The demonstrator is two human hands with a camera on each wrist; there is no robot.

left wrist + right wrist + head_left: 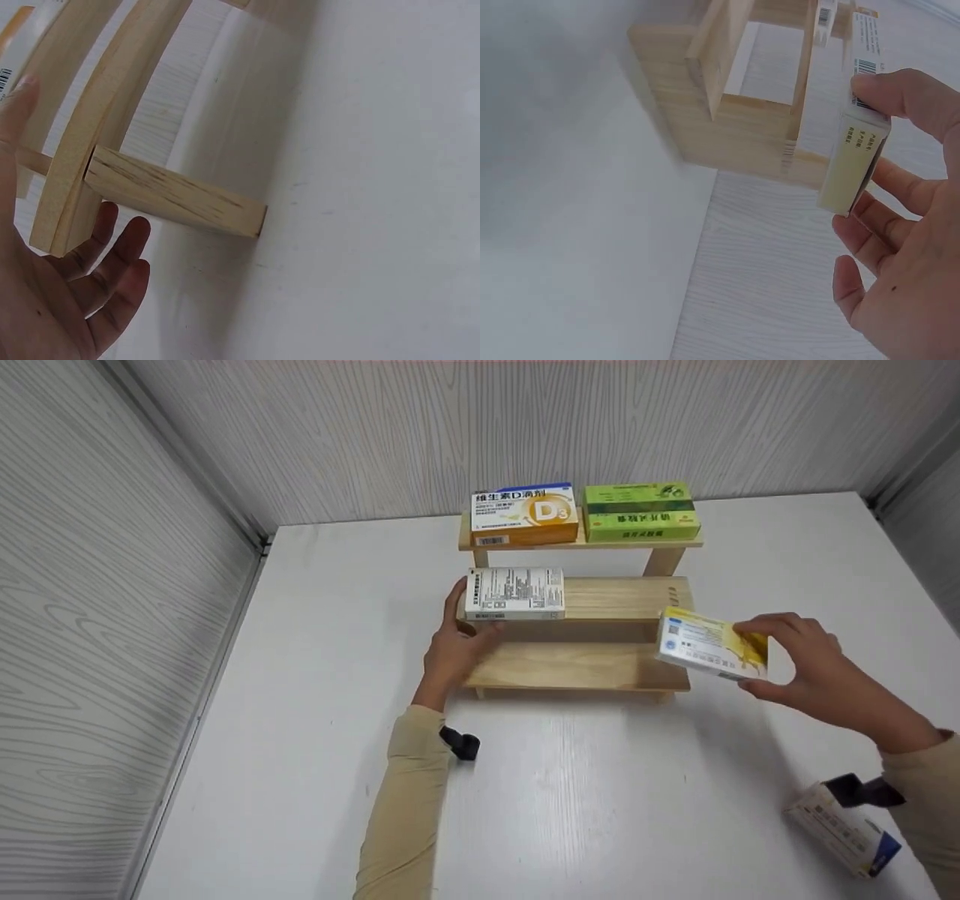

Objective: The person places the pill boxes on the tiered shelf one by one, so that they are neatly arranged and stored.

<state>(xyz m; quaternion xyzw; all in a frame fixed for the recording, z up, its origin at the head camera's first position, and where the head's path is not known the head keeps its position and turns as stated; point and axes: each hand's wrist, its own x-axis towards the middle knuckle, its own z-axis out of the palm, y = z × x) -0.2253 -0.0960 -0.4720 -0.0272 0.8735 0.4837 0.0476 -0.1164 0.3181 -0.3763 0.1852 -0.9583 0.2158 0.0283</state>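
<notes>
My left hand [454, 649] is at the left end of the middle shelf and grips the end of a white medicine box [515, 592] with dense printed text. Its thumb lies along the box's front edge; in the left wrist view the other fingers [124, 289] curl loosely below the shelf end. At the right, my right hand [806, 667] pinches a yellow and white medicine box [705, 641] by its right end, holding it tilted in the air beside the shelf. The right wrist view shows the thumb on this box's [847, 161] barcode side.
A three-tier wooden shelf [585, 666] stands on the white table [555, 795]. Its top tier bears an orange and white vitamin D box [525, 514] and a green box [641, 512]. Another white box [840, 829] with a blue end lies under the right wrist, at the lower right.
</notes>
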